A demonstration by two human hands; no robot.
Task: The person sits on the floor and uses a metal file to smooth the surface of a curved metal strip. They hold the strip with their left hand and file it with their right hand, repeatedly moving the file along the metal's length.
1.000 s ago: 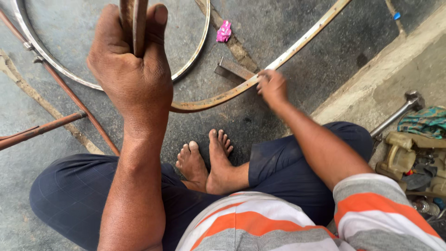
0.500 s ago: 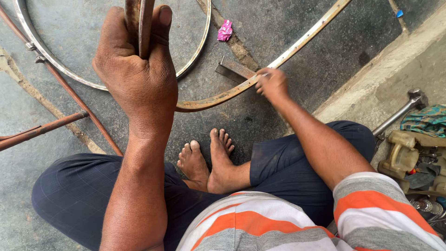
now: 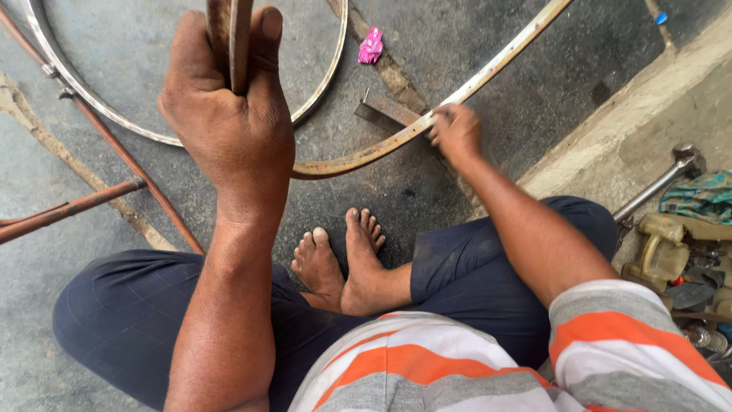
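On the concrete floor (image 3: 534,91), the left hand (image 3: 225,114) is clenched around a rusty rim (image 3: 366,156) at 11 o'clock, while the right hand (image 3: 456,131) pinches it at 1 o'clock over a metal block (image 3: 385,112). Truing seems underway; steady pressing comes next.

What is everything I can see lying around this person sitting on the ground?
Curved metal strip: one, rusty tan, arcing across the floor from top right into both hands.
Wheel rim: one, silvery, flat on the floor at top left.
Rods: two or so, rusty brown, at left.
Flat metal bar: one, dark, under the strip.
Scrap: one, pink, top centre.
Hammer-like tool: one, grey, on the ledge at right.
Cloth: one, teal patterned, right edge.
Cluttered parts: several, beige and dark, lower right.
Feet: two, bare, centre.
Left hand: gripping the strip's upright end.
Right hand: pressing the strip.
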